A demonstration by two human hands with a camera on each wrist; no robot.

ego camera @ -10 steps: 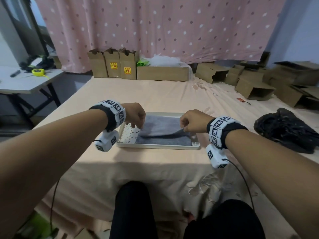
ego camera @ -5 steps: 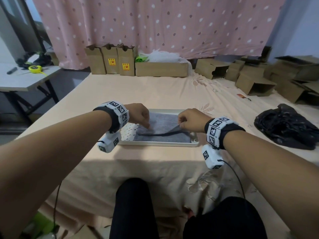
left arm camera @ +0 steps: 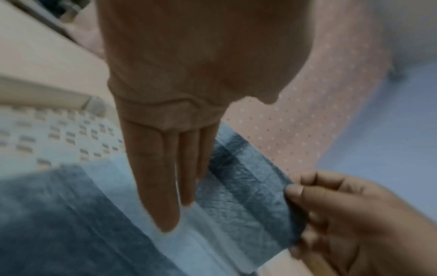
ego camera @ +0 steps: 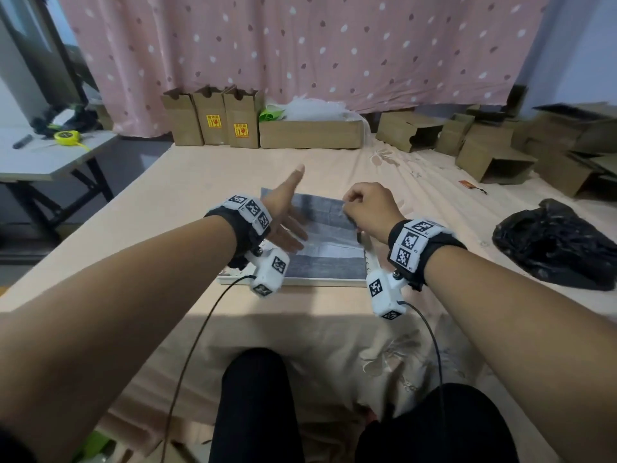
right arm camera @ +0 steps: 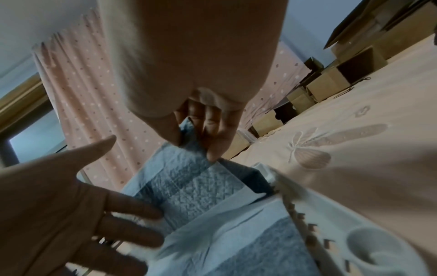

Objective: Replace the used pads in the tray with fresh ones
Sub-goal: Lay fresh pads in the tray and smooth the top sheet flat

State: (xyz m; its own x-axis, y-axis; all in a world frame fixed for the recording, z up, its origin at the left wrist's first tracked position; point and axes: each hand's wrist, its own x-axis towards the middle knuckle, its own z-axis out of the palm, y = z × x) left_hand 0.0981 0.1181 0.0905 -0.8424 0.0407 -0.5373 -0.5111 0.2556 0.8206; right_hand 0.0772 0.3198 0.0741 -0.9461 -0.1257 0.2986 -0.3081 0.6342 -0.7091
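I see a matt grey pad (ego camera: pixel 329 215) with a quilted, papery texture, a smooth white plastic tray (right arm camera: pixel 369 248) with slotted perforations, matt peach bedsheet cloth (ego camera: pixel 207 182), and crinkled glossy black plastic bag (ego camera: pixel 554 242) at three o'clock.

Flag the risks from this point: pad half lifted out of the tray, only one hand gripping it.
1. Only the right hand pinches the grey pad, at one corner; the left hand is flat and open, so the lifted half may flop back or slip.
2. The pad's near part lies in the tray, which nothing holds; pulling could drag it.
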